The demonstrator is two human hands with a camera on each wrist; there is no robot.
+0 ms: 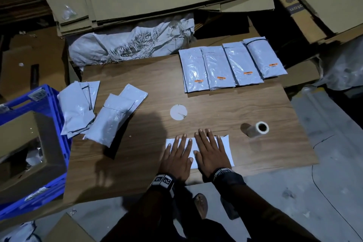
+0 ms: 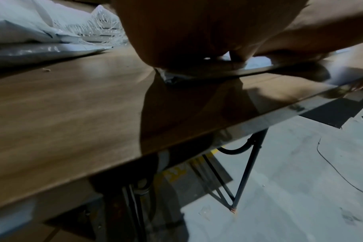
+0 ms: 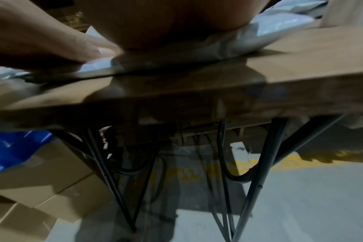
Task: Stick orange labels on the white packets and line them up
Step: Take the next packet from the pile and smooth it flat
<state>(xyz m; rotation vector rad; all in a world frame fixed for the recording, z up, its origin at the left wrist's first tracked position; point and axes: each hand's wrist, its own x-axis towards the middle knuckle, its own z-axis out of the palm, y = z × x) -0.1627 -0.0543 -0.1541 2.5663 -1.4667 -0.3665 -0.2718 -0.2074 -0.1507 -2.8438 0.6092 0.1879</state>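
While both hands lie flat with fingers straight, the left hand [image 1: 177, 155] and right hand [image 1: 210, 151] press one white packet [image 1: 225, 148] at the desk's [image 1: 255, 104] near edge, its long axis left-to-right. The label roll [image 1: 259, 128] stands nearer the right hand; the labelled row [image 1: 229, 67] lies far right.

Right hand [image 3: 135, 24] flat on a white packet [image 3: 228, 44] near the table [image 3: 300, 65] edge, left hand [image 3: 37, 42] pressing the same packet just beside it. Under the table: black metal legs [image 3: 261, 172], cardboard boxes [image 3: 52, 176] and a blue crate [image 3: 15, 147] at left, yellow floor marking [image 3: 249, 165].
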